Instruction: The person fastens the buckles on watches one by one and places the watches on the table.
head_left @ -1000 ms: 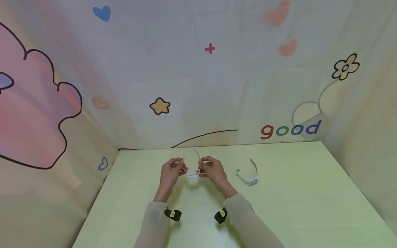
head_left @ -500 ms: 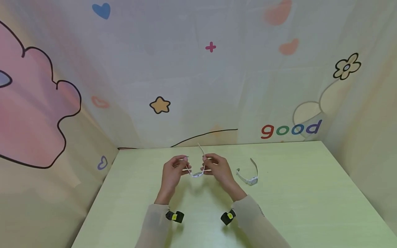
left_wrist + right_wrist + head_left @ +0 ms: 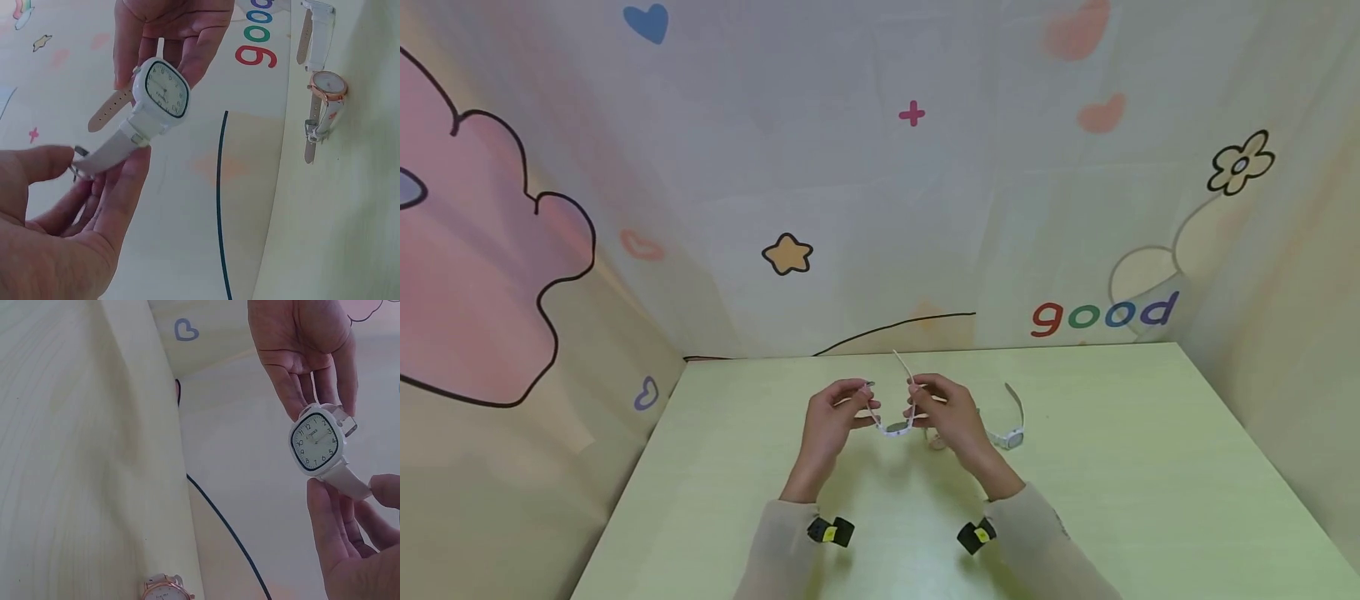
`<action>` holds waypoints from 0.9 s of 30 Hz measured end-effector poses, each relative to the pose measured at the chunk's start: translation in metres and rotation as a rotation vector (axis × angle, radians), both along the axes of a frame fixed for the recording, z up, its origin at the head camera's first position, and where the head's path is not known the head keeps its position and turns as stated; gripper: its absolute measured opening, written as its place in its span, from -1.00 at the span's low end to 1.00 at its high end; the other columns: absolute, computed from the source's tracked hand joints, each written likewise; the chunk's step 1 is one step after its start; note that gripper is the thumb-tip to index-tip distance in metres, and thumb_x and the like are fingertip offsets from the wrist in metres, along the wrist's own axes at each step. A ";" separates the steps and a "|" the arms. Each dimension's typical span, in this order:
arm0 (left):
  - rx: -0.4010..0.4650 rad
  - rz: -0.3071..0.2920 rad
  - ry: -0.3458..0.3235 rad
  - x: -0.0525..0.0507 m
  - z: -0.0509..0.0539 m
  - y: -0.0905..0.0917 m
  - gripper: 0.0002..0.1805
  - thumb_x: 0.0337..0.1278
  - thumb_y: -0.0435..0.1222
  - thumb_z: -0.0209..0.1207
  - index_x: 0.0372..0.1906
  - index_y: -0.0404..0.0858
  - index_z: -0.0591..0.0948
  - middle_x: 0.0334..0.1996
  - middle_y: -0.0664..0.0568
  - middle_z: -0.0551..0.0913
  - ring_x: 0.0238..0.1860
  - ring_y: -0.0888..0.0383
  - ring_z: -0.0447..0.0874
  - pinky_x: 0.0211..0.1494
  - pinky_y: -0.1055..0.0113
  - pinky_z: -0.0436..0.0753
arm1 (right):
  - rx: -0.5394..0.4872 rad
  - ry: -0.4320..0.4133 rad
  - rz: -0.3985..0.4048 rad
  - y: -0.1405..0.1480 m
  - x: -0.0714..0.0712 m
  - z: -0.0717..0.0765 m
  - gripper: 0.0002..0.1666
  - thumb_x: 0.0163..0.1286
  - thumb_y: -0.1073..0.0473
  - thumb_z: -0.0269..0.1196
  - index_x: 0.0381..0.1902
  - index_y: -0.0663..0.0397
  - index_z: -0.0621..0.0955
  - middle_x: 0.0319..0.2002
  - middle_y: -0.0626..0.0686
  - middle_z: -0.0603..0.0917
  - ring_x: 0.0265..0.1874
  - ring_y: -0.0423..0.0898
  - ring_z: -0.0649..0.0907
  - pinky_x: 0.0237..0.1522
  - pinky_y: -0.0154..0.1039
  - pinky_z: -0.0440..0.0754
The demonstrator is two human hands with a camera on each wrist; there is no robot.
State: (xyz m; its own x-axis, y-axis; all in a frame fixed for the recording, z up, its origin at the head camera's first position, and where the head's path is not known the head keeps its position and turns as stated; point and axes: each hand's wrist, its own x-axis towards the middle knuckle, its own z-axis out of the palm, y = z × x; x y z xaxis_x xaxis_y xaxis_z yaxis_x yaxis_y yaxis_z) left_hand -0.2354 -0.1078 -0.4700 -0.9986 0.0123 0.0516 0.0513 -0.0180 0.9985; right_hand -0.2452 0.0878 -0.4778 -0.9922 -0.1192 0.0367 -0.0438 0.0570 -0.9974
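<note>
A white wristwatch (image 3: 897, 429) with a rounded-square dial hangs above the table between both hands, its strap unfastened and curving up at either side. My left hand (image 3: 829, 425) pinches the buckle end of the strap between thumb and fingers. On the other side, my right hand (image 3: 953, 419) pinches the longer, holed strap part, whose tip sticks up past the fingers. The dial (image 3: 315, 442) with its dark rim faces the right wrist camera. Behind the right hand, a rose-gold-rimmed watch (image 3: 328, 87) with a pale strap lies on the table, partly hidden in the head view.
Another white watch (image 3: 1013, 437) lies on the pale green table (image 3: 1150, 483), right of the right hand, its strap partly covered by that hand. A printed curtain (image 3: 865, 192) stands behind the table's back edge. Both wrists carry black strapped devices (image 3: 831, 532).
Both hands have shifted to the right together with the white wristwatch. The right hand now covers part of the other white watch, and more of the rose-gold watch shows.
</note>
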 end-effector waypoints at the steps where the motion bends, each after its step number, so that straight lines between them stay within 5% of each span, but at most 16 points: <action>1: -0.007 -0.007 0.008 0.001 0.001 0.001 -0.72 0.32 -0.23 0.21 0.01 -0.32 0.62 -0.15 -0.15 0.71 -0.14 0.02 0.75 -0.09 0.13 0.74 | 0.004 0.007 -0.002 0.002 0.001 0.000 -0.68 0.48 0.15 0.18 0.10 0.16 0.59 -0.11 0.36 0.63 -0.28 -0.06 0.75 -0.17 -0.10 0.75; 13: 0.043 -0.028 0.080 0.011 0.015 0.021 -0.74 0.29 -0.28 0.24 -0.01 -0.34 0.63 -0.15 -0.23 0.70 -0.15 0.04 0.74 -0.10 0.14 0.74 | 0.015 0.090 -0.014 0.027 0.017 0.015 -0.65 0.46 0.15 0.20 0.12 0.19 0.57 -0.11 0.29 0.68 -0.19 0.04 0.78 -0.15 -0.15 0.74; 27: 0.059 -0.017 0.190 0.026 0.034 0.037 -0.75 0.29 -0.24 0.24 -0.01 -0.25 0.65 -0.08 -0.18 0.72 -0.15 0.21 0.74 -0.08 0.28 0.74 | 0.073 0.203 -0.003 0.042 0.037 0.033 -0.65 0.40 0.14 0.26 0.07 0.19 0.62 -0.13 0.32 0.72 -0.25 -0.14 0.76 -0.15 -0.23 0.74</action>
